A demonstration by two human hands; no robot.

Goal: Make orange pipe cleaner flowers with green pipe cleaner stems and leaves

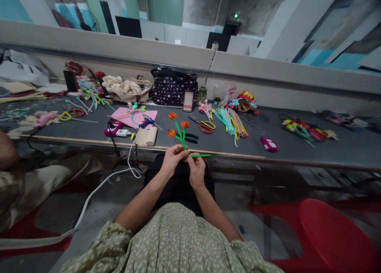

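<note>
Left forearm [143,203] and right forearm [216,209], both bare, reach out in front of the body, slanting inward, and the hands meet right in the middle! Up top, just a touch higher, it's the left hand [172,160], thumb pressed toward the curled fingers in a neat pinch. Close beside it, the right hand [197,171] pinches too, thumb and index finger together, fingers bent inward.
</note>
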